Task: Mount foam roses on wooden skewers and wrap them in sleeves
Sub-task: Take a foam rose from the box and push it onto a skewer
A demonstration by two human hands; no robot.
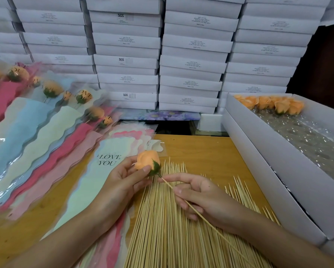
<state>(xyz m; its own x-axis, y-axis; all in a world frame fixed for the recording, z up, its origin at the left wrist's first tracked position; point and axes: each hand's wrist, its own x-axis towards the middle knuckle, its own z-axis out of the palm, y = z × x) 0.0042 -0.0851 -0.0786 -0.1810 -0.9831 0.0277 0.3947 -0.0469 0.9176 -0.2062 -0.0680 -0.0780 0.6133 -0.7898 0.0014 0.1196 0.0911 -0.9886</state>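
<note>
My left hand (pixel 121 182) pinches an orange foam rose (pixel 146 161) with a green base, held above the table. My right hand (pixel 199 196) grips one wooden skewer (pixel 206 220), whose tip meets the rose's green base. Under both hands lies a large spread of loose skewers (pixel 162 229). An empty sleeve printed "LOVE YOU" (pixel 96 182) lies just left of the skewers, under my left wrist.
Wrapped roses in coloured sleeves (pixel 52 117) are fanned out at the left. An open white box (pixel 278 155) on the right holds several orange roses (pixel 272 103) at its far end. Stacked white boxes (pixel 162 55) wall off the back. Bare wooden table (pixel 206 149) shows between.
</note>
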